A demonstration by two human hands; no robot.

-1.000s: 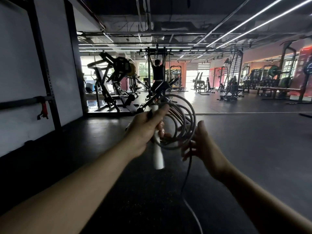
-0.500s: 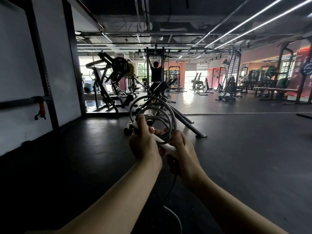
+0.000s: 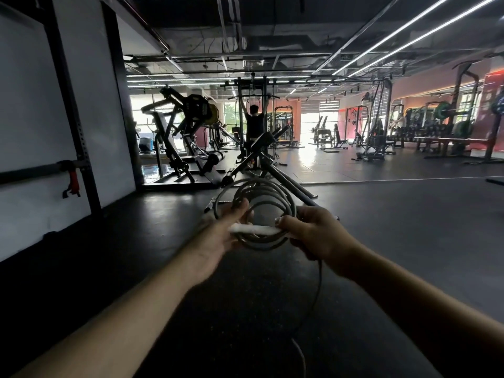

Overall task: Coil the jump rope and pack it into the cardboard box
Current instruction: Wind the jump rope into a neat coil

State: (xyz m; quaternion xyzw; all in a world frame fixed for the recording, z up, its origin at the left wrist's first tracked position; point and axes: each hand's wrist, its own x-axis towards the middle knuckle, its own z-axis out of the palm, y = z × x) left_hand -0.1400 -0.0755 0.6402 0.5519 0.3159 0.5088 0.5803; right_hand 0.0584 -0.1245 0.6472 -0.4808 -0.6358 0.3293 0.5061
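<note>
A grey jump rope [image 3: 275, 199] is wound into several loops, held up in front of me at chest height. Its white handle [image 3: 255, 229] lies crosswise over the lower part of the coil. My left hand [image 3: 218, 237] grips the coil and the handle's left end, thumb over the loops. My right hand [image 3: 319, 233] closes on the coil's right side and on the loose rope tail [image 3: 317, 285], which hangs down from it and trails toward the floor. No cardboard box is in view.
Dark rubber gym floor [image 3: 409, 227] spreads ahead. An angled bench frame [image 3: 275, 170] stands just beyond the coil, with weight machines [image 3: 185, 137] behind left. A person [image 3: 255, 124] hangs from a pull-up rig. A white wall with a rack upright [image 3: 68, 105] lines the left.
The coil has tilted flatter and spread wider between my hands. The white handle swung from hanging down to lying crosswise, and my right hand moved to the coil's right side.
</note>
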